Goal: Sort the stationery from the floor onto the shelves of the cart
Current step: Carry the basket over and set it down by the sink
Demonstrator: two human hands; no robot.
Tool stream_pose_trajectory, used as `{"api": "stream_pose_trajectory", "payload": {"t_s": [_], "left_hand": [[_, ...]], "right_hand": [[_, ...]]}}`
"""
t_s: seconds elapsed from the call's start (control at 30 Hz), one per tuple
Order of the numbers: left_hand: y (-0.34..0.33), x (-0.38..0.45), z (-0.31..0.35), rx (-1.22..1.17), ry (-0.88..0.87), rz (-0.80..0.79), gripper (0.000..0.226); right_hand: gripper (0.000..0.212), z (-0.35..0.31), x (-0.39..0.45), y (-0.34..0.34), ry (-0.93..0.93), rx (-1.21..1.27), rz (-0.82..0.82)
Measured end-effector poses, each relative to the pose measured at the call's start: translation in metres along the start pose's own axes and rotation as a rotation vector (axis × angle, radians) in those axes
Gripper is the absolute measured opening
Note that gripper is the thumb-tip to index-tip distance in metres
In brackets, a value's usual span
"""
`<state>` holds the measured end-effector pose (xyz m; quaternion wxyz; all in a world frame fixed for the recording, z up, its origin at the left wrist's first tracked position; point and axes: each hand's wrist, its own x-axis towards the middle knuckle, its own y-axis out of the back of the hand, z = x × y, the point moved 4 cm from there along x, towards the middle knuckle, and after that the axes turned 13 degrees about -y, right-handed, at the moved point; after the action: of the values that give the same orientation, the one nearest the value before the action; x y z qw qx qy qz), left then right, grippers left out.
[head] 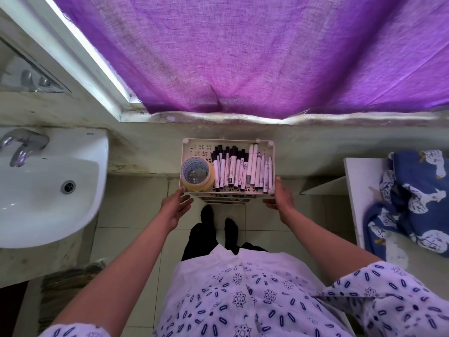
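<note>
Seen from above by a person standing on the tiled floor [313,215], a white cart [271,166] stands against the wall below a purple curtain [243,57]. Its top shelf holds a row of markers [233,166] lying side by side, filling the middle and right of the shelf, and a roll of tape [197,175] at the near left corner. Lower shelves show only as thin edges under the top one, so what they hold cannot be told.

No stationery is visible on the floor around the person's feet, which suggests the sorting is finished or nearly so.

At the near left corner of the cart, the left hand [175,207] is spread with relaxed fingers and holds nothing. Straight fingers of the right hand [281,199] lie against the near right corner, gripping nothing that can be seen.

A sink [48,190] sits to the left, and a blue patterned cloth [413,203] lies on a white surface to the right.
</note>
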<state>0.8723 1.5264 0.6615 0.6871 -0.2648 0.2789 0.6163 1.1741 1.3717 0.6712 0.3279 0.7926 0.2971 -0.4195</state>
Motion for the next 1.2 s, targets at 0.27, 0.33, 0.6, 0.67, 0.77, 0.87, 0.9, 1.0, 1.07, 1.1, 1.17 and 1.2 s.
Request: {"api": "stream_pose_trajectory", "payload": {"t_s": [0.27, 0.33, 0.6, 0.67, 0.77, 0.87, 0.9, 1.0, 1.07, 1.1, 1.17, 1.2], "left_hand": [[-0.001, -0.003, -0.002, 0.010, -0.015, 0.011, 0.043], [0.000, -0.004, -0.002, 0.011, -0.017, 0.010, 0.043], [0.008, -0.007, -0.004, 0.018, -0.011, 0.014, 0.049], [0.014, -0.007, -0.006, 0.025, -0.005, 0.007, 0.048], [0.023, -0.006, -0.009, 0.051, -0.008, -0.008, 0.048], [0.029, -0.007, -0.015, 0.072, 0.002, -0.033, 0.046], [0.032, -0.008, -0.018, 0.077, 0.008, -0.039, 0.045], [0.044, -0.010, -0.030, 0.106, 0.021, -0.063, 0.041], [0.052, -0.010, -0.040, 0.135, 0.013, -0.072, 0.036], [0.057, -0.009, -0.045, 0.149, 0.003, -0.076, 0.032], [0.065, -0.008, -0.054, 0.187, -0.028, -0.092, 0.026], [0.070, -0.006, -0.060, 0.209, -0.045, -0.105, 0.026]], "right_hand": [[0.058, 0.002, -0.002, 0.004, 0.029, 0.017, 0.002], [0.058, 0.003, -0.003, 0.004, 0.030, 0.011, 0.007], [0.065, 0.011, -0.007, 0.006, 0.013, -0.001, 0.081], [0.067, 0.016, -0.009, 0.007, 0.018, 0.005, 0.092], [0.071, 0.026, -0.012, 0.007, 0.022, 0.042, 0.111], [0.075, 0.039, -0.015, 0.003, 0.017, 0.071, 0.141], [0.075, 0.044, -0.016, 0.001, 0.009, 0.072, 0.150], [0.066, 0.059, -0.022, -0.011, -0.007, 0.050, 0.166], [0.055, 0.068, -0.026, -0.021, 0.010, 0.040, 0.166], [0.049, 0.073, -0.027, -0.027, 0.024, 0.033, 0.162], [0.041, 0.082, -0.028, -0.042, 0.051, 0.003, 0.144], [0.039, 0.086, -0.028, -0.049, 0.063, -0.007, 0.130]]}}
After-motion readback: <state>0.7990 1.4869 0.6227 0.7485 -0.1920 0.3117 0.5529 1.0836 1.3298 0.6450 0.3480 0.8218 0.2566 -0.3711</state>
